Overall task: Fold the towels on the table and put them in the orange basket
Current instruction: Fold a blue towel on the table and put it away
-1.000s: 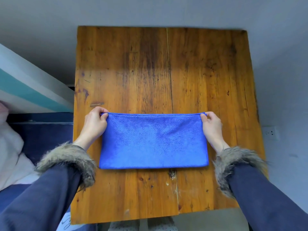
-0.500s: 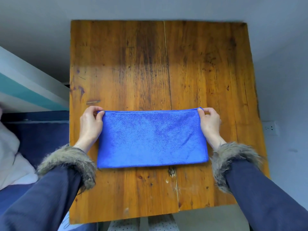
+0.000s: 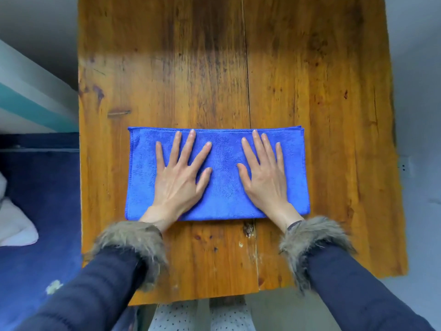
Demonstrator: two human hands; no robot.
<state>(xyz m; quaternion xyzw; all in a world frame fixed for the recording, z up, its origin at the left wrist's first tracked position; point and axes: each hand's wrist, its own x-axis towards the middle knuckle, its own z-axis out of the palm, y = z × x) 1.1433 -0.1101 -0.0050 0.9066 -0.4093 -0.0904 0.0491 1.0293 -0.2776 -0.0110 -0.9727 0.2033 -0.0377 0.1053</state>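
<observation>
A soft blue towel (image 3: 222,149), folded into a long shape, lies flat on the brown wooden worktop (image 3: 310,80), closer to the near edge than the far one. The left hand (image 3: 177,177) and right hand (image 3: 265,174) both lie flat on top of it, fingers straight and spread wide. Fuzzy grey fur cuffs (image 3: 133,237) ring the dark blue sleeves (image 3: 362,290).

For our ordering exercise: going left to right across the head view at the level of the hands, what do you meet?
Dark blue bedding → bare wooden table → blue towel → left hand → right hand → grey floor.
</observation>
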